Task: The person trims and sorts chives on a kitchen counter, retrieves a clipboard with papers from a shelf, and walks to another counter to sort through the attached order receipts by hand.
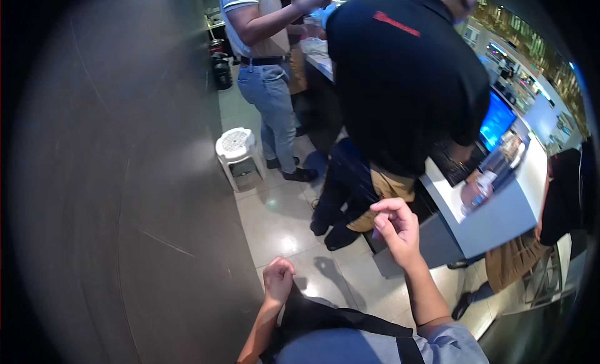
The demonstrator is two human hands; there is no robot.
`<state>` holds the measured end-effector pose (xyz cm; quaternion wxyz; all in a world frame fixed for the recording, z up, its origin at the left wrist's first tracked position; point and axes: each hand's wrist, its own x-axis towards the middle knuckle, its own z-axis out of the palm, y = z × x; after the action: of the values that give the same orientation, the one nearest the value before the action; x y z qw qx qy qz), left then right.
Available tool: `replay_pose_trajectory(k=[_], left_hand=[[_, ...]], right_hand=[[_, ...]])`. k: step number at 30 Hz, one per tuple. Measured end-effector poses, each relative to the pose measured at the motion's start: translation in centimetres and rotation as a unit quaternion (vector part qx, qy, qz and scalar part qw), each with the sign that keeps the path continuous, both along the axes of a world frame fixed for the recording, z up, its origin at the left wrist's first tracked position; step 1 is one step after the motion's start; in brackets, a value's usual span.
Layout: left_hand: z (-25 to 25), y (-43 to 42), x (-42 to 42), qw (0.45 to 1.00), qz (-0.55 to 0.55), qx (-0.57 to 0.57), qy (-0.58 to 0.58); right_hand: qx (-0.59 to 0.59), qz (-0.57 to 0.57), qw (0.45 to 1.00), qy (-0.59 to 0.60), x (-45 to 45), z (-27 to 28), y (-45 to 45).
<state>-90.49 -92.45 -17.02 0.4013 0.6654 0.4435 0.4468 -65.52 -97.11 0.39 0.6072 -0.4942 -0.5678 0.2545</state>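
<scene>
1. Above the tiled floor (287, 223), we held our right hand (397, 229) half open, fingers curled.
2. Near the dark panel (144, 195), our left hand (278, 278) was loosely clenched; we could not tell whether it gripped anything.
3. Beyond our right hand's fingers, apart from them, we saw a clear container (480, 189) at the counter (500, 229), contents blurred.

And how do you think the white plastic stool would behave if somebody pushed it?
The white plastic stool has a perforated seat and open sides, so it is probably light for its size. Its moulded legs suggest it would stay stiff. On the glossy floor tiles it would likely slide before tipping.
</scene>
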Motion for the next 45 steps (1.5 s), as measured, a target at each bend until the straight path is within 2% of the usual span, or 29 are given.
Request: replay_pose_trajectory(k=[3, 4, 7, 9, 12, 13, 15, 16, 17, 19, 20, 21, 23, 27, 29, 31, 33, 35, 37, 38, 41, 42, 45], left_hand=[[-2.6, 6.1, -2.5, 0.991, 0.075, -0.112, 0.010], [-1.1, 8.4, -2.7, 0.991, 0.111, -0.076, 0.020], [1.0, 15.6, -4.5, 0.988, 0.131, -0.067, -0.047], [2.5, 20.1, -5.6, 0.985, 0.130, -0.079, -0.083], [3.8, 25.4, -7.0, 0.983, 0.134, -0.071, -0.100], [4.1, 25.8, -6.6, 0.979, 0.133, -0.108, -0.112], [4.5, 24.7, -5.1, 0.964, 0.136, -0.183, -0.138], [0.9, 24.2, -5.2, 0.957, 0.110, -0.222, -0.147], [-0.8, 22.7, -4.2, 0.959, 0.081, -0.211, -0.170], [-3.6, 19.7, -2.3, 0.936, 0.028, -0.319, -0.150], [-3.0, 17.8, -1.0, 0.926, 0.005, -0.361, -0.105], [-4.8, 16.8, -0.9, 0.924, -0.080, -0.359, -0.107], [-6.3, 14.7, 0.4, 0.908, -0.163, -0.377, -0.086], [-9.8, 11.4, 7.6, 0.915, -0.198, -0.335, -0.106], [-9.4, 9.1, 13.8, 0.924, -0.162, -0.340, -0.073], [-10.5, 6.3, 20.7, 0.935, -0.213, -0.284, -0.030], [-11.3, 3.7, 26.9, 0.926, -0.274, -0.258, 0.011], [-11.5, -0.4, 33.0, 0.930, -0.319, -0.127, 0.134], [-8.7, -4.4, 37.2, 0.891, -0.407, -0.081, 0.183], [-9.1, -6.0, 38.5, 0.893, -0.422, 0.012, 0.158], [-8.4, -6.5, 40.8, 0.845, -0.485, -0.173, 0.144], [-6.9, -7.1, 41.0, 0.875, -0.429, -0.147, 0.169], [-7.8, -7.6, 41.5, 0.875, -0.400, -0.191, 0.193]], right_hand=[[0.036, -0.058, 0.997, -0.043, -0.2, -0.4, 7.7], [0.055, -0.085, 0.993, -0.061, -0.2, -0.1, 10.3], [0.096, -0.177, 0.973, -0.113, 0.0, 1.5, 16.9], [0.117, -0.212, 0.965, -0.100, 0.0, 2.6, 20.2], [0.148, -0.248, 0.948, -0.132, 0.9, 3.4, 22.5], [0.143, -0.255, 0.945, -0.146, 1.4, 3.5, 22.6], [0.109, -0.255, 0.951, -0.140, 2.3, 3.3, 22.3], [0.097, -0.252, 0.952, -0.144, 2.7, 3.1, 22.1], [0.087, -0.246, 0.954, -0.148, 3.3, 2.8, 22.0], [0.077, -0.230, 0.959, -0.144, 4.3, 2.2, 21.9], [0.075, -0.222, 0.962, -0.137, 4.9, 1.9, 21.6], [0.074, -0.215, 0.965, -0.130, 5.5, 1.8, 21.0], [0.054, -0.187, 0.973, -0.121, 6.2, 1.9, 19.2], [0.068, -0.120, 0.970, -0.199, 10.2, 0.7, 13.7], [0.047, -0.055, 0.975, -0.208, 12.9, 0.0, 9.3], [0.036, 0.020, 0.974, -0.222, 16.2, -1.5, 4.8], [0.002, 0.085, 0.982, -0.167, 19.3, -3.0, 0.0], [-0.025, 0.072, 0.986, -0.151, 22.4, -3.2, -3.7], [-0.039, 0.039, 0.990, -0.131, 25.3, -3.0, -5.9], [-0.030, 0.013, 0.991, -0.133, 26.5, -3.3, -6.7], [-0.021, 0.018, 0.995, -0.093, 29.7, -2.5, -8.7], [-0.021, 0.015, 0.996, -0.084, 30.3, -2.4, -9.3], [-0.028, 0.010, 0.998, -0.057, 31.7, -2.4, -10.5]])
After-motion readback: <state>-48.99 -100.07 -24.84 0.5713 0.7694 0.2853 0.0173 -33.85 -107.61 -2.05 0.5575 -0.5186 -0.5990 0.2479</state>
